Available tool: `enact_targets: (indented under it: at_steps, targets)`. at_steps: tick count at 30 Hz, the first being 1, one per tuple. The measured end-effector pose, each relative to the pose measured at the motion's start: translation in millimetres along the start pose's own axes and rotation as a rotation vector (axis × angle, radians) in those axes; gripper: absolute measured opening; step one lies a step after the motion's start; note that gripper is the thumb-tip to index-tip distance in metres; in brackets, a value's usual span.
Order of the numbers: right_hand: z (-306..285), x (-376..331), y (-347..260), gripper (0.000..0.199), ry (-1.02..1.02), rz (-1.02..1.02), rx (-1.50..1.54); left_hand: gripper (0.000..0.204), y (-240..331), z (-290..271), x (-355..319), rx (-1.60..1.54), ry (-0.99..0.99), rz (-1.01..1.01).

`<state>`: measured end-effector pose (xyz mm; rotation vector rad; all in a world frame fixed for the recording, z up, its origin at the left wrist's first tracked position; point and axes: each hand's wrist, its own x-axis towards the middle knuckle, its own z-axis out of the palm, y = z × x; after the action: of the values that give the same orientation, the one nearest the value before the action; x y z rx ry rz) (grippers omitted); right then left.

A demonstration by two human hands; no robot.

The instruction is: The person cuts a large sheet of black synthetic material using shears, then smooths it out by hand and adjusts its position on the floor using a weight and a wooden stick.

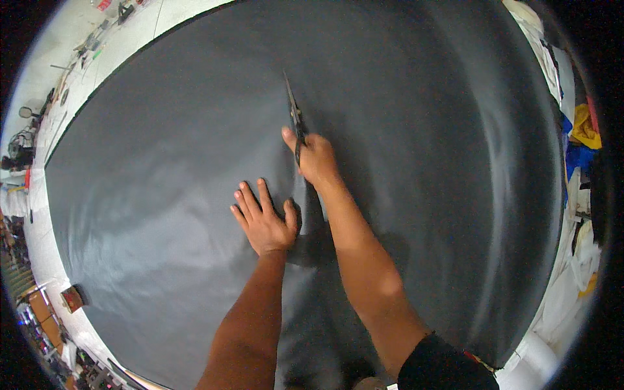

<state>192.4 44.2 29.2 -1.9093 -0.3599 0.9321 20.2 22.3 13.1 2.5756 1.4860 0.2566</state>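
- While a large sheet of dark grey fabric (403, 130) covers nearly the whole white cutting table (130, 45), a person works on it with two bare hands, seen from above.
- Both forearms come in from the lower edge of the view and reach toward the middle of the fabric.
- The right hand (317, 158) is clenched around the handles of a pair of black scissors (296, 117), fingers curled through the loops.
- The scissors lie low on the fabric near its middle, with the blades pointing away from the person toward the far edge of the table.
- The blades look nearly closed and come to a thin point; whether they are parted at all cannot be told.
- The left hand (263, 218) holds nothing: it lies flat with fingers spread, palm down, pressing on the fabric.
- This hand sits just beside the right forearm, nearer the person than the scissors and to their left.
- A darker strip, perhaps a cut or a shadow, runs in the fabric between the two arms toward the near edge.
- Soft ripples show in the cloth on the left and right sides.
- Small tools and clutter (97, 32) lie along the table's far left edge.
- Stacked white, yellow and blue cloth pieces (582, 149) sit beyond the table's right edge.
- A small reddish-brown box (71, 299) rests at the near left corner.
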Motion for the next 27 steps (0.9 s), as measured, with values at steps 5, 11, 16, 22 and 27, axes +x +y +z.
enact_targets:
  at_steps: [5,11,16,22,27]
  targets:
    - [9.8,64.8,-17.5,0.057,0.068,-0.058,0.036,0.068,8.2,-0.8,2.4,-0.032,-0.061,-0.013]
    - [13.8,74.3,-17.5,0.057,0.015,-0.065,0.012,0.07,4.2,-5.2,6.1,0.004,-0.13,-0.043]
    - [19.1,101.2,-41.5,0.057,0.028,-0.051,0.035,0.072,-1.0,-2.0,-0.6,-0.013,-0.128,-0.04]
    - [16.1,194.2,-104.9,0.053,-0.091,0.004,0.173,0.075,0.3,0.1,-3.2,-0.027,-0.132,-0.008]
    - [41.1,246.8,-137.4,0.057,-0.089,-0.037,0.187,0.074,-2.4,-5.6,-1.8,-0.044,-0.15,-0.037]
